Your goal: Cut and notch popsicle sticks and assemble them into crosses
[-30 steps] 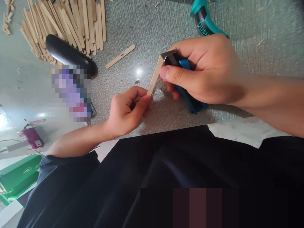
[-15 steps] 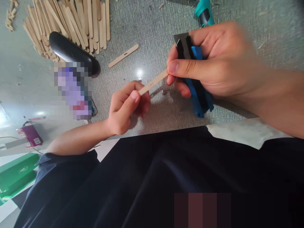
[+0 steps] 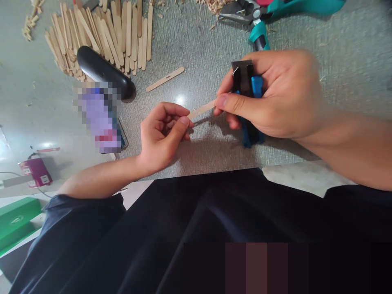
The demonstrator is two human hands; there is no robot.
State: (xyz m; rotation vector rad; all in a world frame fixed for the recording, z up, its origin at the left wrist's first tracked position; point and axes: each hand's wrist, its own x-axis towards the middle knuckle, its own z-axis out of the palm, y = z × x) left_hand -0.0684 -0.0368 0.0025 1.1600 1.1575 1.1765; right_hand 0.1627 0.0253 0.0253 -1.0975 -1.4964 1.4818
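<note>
My left hand (image 3: 162, 136) pinches one end of a thin wooden stick (image 3: 201, 110) between thumb and forefinger. My right hand (image 3: 275, 96) is wrapped round a blue and black cutting tool (image 3: 246, 81), whose blade end points away from me. The right thumb tip presses on the stick's other end. The stick lies nearly level between the two hands, just above the grey textured mat (image 3: 196, 49).
A heap of wooden sticks (image 3: 101, 32) lies at the back left, with one loose stick (image 3: 165, 79) nearby. A black oblong object (image 3: 104, 71) lies beside the heap. Teal-handled pliers (image 3: 260, 16) rest at the back. A green box (image 3: 16, 222) sits at lower left.
The stick has swung from steeply tilted against the tool's blade to nearly level between the hands. The right hand has turned the tool's blade end away from the stick.
</note>
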